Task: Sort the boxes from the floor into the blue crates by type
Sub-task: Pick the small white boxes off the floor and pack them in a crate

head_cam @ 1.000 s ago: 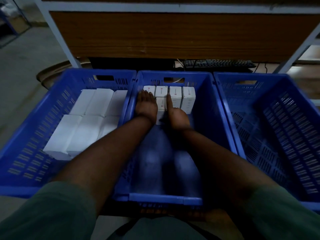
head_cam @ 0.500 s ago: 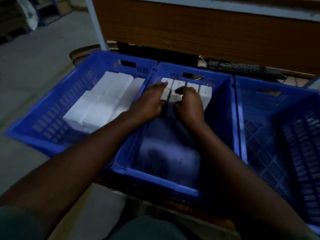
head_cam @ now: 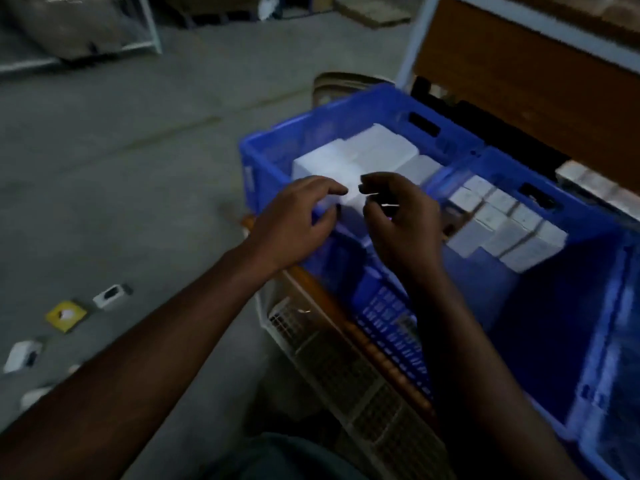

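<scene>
Grey concrete floor [head_cam: 145, 174] – scattered boxes [head_cam: 65, 315], blue crates [head_cam: 398, 109], both hands [head_cam: 298, 220] empty, fingers loosely curled

Open floor [head_cam: 145, 161] leftward; packed white boxes [head_cam: 360, 157] filling far crate [head_cam: 277, 147]; near half of middle crate [head_cam: 585, 237] free

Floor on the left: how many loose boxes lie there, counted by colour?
Yellow box: 1
White boxes: 3, the nearest one blurred
Total: 4
</scene>
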Motion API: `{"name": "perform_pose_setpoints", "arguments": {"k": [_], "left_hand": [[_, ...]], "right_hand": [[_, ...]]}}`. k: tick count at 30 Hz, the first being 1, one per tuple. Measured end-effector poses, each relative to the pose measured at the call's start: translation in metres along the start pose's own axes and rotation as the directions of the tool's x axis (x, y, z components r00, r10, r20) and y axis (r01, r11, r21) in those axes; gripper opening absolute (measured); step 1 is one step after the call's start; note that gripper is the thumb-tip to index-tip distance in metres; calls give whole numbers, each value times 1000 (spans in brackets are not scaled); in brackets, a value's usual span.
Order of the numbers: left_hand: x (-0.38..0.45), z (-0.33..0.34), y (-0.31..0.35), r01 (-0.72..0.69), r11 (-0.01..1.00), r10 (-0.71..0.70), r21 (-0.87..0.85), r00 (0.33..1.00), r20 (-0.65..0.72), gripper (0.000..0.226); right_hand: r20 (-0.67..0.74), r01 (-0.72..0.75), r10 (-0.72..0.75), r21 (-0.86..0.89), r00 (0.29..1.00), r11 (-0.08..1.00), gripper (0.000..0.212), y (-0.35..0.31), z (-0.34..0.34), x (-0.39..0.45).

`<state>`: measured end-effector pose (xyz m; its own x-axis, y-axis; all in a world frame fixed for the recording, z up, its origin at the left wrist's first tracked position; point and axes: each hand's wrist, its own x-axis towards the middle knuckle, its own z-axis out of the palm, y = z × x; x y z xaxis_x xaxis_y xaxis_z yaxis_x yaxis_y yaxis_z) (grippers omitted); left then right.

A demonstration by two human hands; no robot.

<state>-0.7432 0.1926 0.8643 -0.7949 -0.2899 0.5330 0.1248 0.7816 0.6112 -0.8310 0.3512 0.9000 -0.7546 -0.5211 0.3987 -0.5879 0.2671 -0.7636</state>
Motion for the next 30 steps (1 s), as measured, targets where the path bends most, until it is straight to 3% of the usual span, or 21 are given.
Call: {"name": "perform_pose_setpoints", "arguments": {"k": [5, 8, 12, 17, 24, 30], "left_hand": [[-130, -116, -47, 190, 979, -175, 78, 969, -174, 22], [-236, -182, -76, 375, 922, -336, 98, 900, -278, 21], [-360, -248, -90, 550, 834, -479, 39, 757, -444, 21], [-454, -301, -118, 725, 688, -586, 4, 559, -586, 22], [-501, -325, -181, 880, 464, -726, -98, 315, -611, 21], [-528, -346, -269, 964, 209, -810, -164, 76, -582, 18]], "right_hand": [[161, 45, -84, 230, 983, 972, 29, -80, 122, -62], [302, 5, -108, 323, 947, 946, 28, -124, 209, -121], [501, -88, -122, 376, 857, 922, 42, -181, 319, -196], [733, -54, -243, 356, 636, 933, 44, -232, 419, -241], [844, -63, -226, 292, 487, 954, 38, -239, 548, -234], [910, -32, -163, 189, 382, 981, 34, -210, 650, -203]]}}
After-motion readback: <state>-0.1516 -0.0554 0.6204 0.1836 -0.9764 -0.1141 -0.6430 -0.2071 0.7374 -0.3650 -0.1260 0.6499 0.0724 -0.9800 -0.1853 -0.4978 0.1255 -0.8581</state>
